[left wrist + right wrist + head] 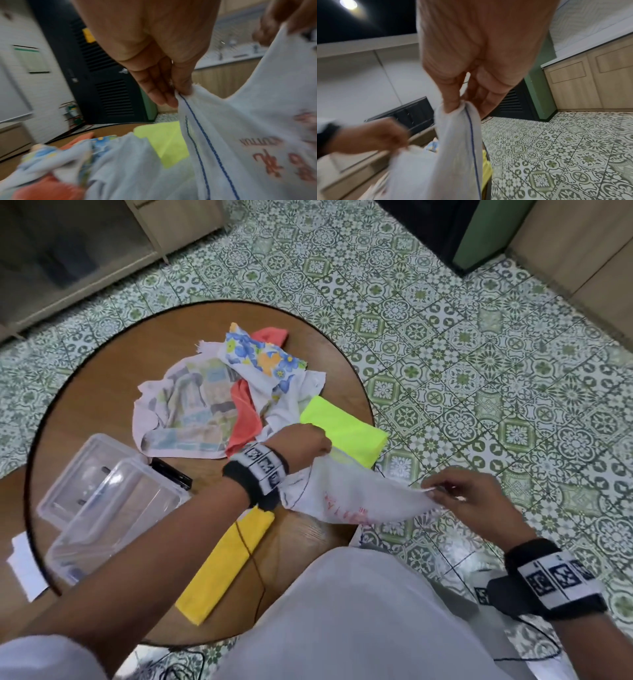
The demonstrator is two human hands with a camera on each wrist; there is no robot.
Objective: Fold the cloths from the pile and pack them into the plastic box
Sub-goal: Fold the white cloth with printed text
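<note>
Pinching the white cloth (346, 494) by two corners, my left hand (301, 441) and right hand (469, 498) stretch it above the table's (102, 378) near right edge (plastic box (113, 518) far left).

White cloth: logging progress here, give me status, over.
Left hand and right hand each pinch a corner of the white cloth, stretched above the table edge. Plastic box holds no cloth. Nothing in the way.
</note>
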